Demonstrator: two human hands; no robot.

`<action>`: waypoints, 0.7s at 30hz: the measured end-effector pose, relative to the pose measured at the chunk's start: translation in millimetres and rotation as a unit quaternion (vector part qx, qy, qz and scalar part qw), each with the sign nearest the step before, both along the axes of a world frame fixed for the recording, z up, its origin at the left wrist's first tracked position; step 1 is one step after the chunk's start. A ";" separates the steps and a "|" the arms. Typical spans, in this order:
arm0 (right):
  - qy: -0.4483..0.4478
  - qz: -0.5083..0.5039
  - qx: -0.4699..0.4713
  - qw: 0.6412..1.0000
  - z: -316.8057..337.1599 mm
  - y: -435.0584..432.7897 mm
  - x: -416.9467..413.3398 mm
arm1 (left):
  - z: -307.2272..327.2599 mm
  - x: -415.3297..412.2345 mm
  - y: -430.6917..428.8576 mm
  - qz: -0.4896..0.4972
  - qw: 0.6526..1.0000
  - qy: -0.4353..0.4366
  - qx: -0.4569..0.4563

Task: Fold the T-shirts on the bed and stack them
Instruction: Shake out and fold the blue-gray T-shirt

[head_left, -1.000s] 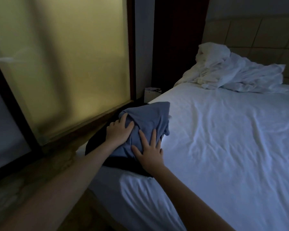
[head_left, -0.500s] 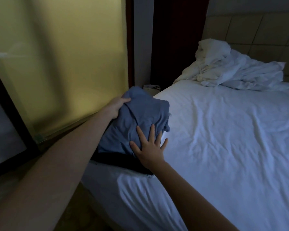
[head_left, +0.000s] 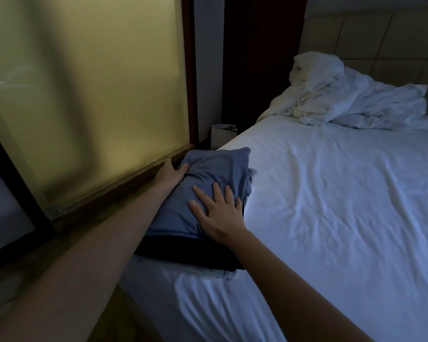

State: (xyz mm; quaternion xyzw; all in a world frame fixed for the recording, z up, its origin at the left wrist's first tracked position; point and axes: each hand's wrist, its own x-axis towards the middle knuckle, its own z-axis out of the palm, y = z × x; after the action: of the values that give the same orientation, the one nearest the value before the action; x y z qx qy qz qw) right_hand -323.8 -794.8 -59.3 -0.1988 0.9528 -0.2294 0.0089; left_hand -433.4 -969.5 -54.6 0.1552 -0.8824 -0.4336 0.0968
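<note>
A folded blue T-shirt (head_left: 215,169) lies on top of a folded black garment (head_left: 183,253) at the left edge of the bed (head_left: 331,218). My right hand (head_left: 218,213) lies flat on the near part of the blue shirt, fingers spread and straight. My left hand (head_left: 169,176) is at the shirt's far left side, thumb on top of the cloth and fingers tucked along its edge, gripping it. The stack's left side is hidden behind my left forearm.
A frosted glass partition (head_left: 97,95) with a dark wooden sill runs close along the bed's left edge. Crumpled white bedding (head_left: 344,99) is heaped at the headboard. A small white paper bag (head_left: 223,134) stands on the floor beside the bed.
The blue shirt, lifted at its far edge half a second ago, now lies down flat on the black garment. My left hand has dropped with it; my right hand stays pressed on it.
</note>
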 end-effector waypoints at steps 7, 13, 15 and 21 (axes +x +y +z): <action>0.014 0.005 0.008 1.000 -3.7 3.9 -0.7 | 16.9 43.0 24.3 -0.162 0.952 0.014 -0.260; 0.050 0.001 -0.074 0.996 -17.2 1.2 0.6 | 1.5 33.8 17.4 -0.250 0.956 -0.038 -0.147; 0.056 -0.006 -0.060 0.997 -19.3 -0.9 -0.9 | -5.2 29.7 13.8 -0.254 0.956 -0.028 -0.144; 0.044 -0.012 -0.061 0.997 -18.8 -1.3 -0.3 | -5.6 37.3 17.0 -0.221 0.970 0.006 -0.097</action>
State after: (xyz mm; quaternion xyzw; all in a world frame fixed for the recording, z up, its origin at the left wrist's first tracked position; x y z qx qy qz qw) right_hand -324.1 -796.1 -78.1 -0.1970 0.9389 -0.2784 -0.0477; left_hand -396.1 -952.5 -60.3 -0.0562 -0.9320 -0.3576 0.0184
